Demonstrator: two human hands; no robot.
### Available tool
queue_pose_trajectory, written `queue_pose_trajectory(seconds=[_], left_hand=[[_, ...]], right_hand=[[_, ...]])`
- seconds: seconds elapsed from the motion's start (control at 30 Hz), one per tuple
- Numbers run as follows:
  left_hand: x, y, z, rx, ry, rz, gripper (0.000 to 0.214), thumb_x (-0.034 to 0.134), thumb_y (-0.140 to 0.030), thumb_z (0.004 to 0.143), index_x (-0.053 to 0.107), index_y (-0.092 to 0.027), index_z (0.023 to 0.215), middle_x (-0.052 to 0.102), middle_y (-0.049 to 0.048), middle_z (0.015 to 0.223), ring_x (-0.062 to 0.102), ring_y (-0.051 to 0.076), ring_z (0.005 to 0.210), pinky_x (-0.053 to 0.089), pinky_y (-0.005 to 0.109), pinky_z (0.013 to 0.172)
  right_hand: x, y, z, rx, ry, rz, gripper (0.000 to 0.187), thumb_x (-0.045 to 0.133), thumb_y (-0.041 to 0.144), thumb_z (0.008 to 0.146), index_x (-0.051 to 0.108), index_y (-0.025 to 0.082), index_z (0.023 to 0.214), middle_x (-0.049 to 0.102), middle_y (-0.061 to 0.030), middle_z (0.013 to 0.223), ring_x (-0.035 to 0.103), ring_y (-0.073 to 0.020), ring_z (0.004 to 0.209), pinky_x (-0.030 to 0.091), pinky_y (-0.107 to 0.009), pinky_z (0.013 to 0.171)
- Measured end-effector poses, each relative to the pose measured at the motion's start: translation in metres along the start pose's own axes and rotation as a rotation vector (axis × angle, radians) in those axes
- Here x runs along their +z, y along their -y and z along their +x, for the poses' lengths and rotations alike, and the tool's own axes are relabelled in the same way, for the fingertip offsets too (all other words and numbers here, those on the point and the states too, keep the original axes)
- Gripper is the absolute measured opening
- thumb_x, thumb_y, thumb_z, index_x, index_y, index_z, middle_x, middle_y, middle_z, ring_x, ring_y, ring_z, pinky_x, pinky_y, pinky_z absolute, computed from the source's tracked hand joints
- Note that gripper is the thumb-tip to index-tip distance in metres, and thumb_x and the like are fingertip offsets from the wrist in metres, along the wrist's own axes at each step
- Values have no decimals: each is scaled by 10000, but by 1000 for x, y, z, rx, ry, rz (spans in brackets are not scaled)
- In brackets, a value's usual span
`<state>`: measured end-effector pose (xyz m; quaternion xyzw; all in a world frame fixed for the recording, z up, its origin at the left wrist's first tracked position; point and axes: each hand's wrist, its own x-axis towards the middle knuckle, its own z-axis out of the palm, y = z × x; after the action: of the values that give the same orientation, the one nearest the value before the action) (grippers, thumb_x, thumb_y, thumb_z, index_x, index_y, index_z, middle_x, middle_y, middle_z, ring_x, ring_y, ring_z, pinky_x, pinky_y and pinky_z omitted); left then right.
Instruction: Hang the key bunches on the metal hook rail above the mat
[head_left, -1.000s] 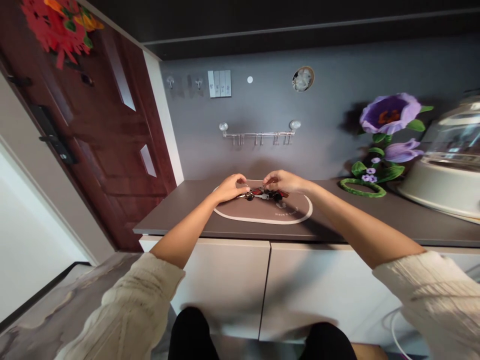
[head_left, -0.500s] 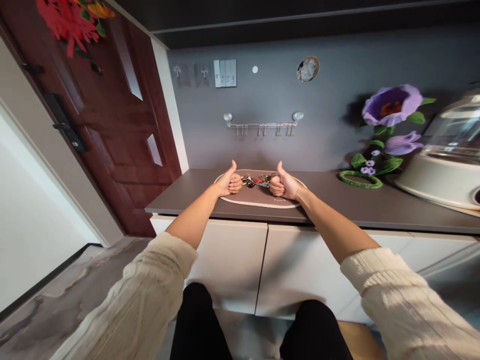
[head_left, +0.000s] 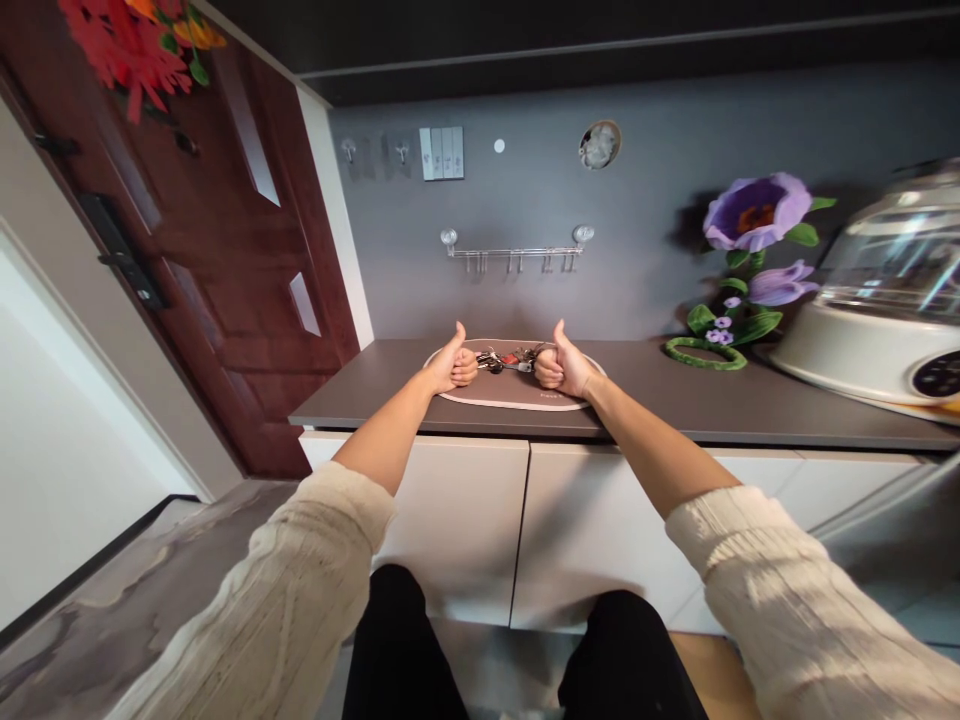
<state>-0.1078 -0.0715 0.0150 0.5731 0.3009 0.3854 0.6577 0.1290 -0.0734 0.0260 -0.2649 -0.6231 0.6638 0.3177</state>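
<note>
A bunch of keys (head_left: 506, 359) with red and black tags lies on an oval brown mat (head_left: 502, 398) with a white rim, on the dark countertop (head_left: 660, 400). My left hand (head_left: 454, 367) is a fist with the thumb up, resting on the mat just left of the keys. My right hand (head_left: 559, 367) makes the same thumbs-up fist just right of them. Neither fist holds anything that I can see.
A metal hook rail (head_left: 514, 250) hangs on the grey wall above the mat. Purple fabric flowers (head_left: 750, 255) and a green ring (head_left: 703, 352) stand to the right, then a white appliance (head_left: 877, 320). A red-brown door (head_left: 202, 240) is at the left. White cabinet doors (head_left: 525, 530) are below.
One second ago both hands had fingers on the keys. They let go and closed into thumbs-up fists on either side; the view shifted slightly since.
</note>
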Motion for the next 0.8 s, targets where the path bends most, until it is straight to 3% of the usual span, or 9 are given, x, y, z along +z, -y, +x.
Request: queue_pose_trajectory(seconds=[0.23,0.37,0.47,0.6,0.8], left_hand=[[4,-9,3,52,-95,120,655,214,-797,671,194,-192,420,157,-59,347,152,39,299,104,209,341],[3,-19,12,243,-321,243,565,336,-684,743,322,-180,488,264,-61,386,204,44,337,162,203,374],[0,-22,20,392,-526,444,414,474,-535,754,425,-163,579,395,-50,485,327,49,425,261,194,447],[-9,-17,29,491,-676,746,220,512,-365,757,500,-157,687,459,-44,579,419,70,547,345,198,566],[-18,-2,37,526,-687,1115,146,481,-243,781,601,-161,798,553,11,739,489,109,684,390,234,677]], right_hand=[[6,8,5,-59,-80,-78,658,146,789,692,326,195,471,273,46,358,209,-59,318,146,-207,332],[16,13,20,-197,-194,-185,483,399,655,751,484,181,706,381,61,404,264,-59,320,179,-192,328],[22,13,35,-280,-345,-302,305,526,486,756,478,194,829,417,82,438,292,-57,319,206,-181,325],[19,8,55,-347,-471,-396,189,484,336,781,455,206,915,461,78,543,354,-59,365,284,-176,359],[4,-7,69,-423,-646,-814,193,464,217,763,518,183,944,565,5,737,507,-102,589,434,-262,622]])
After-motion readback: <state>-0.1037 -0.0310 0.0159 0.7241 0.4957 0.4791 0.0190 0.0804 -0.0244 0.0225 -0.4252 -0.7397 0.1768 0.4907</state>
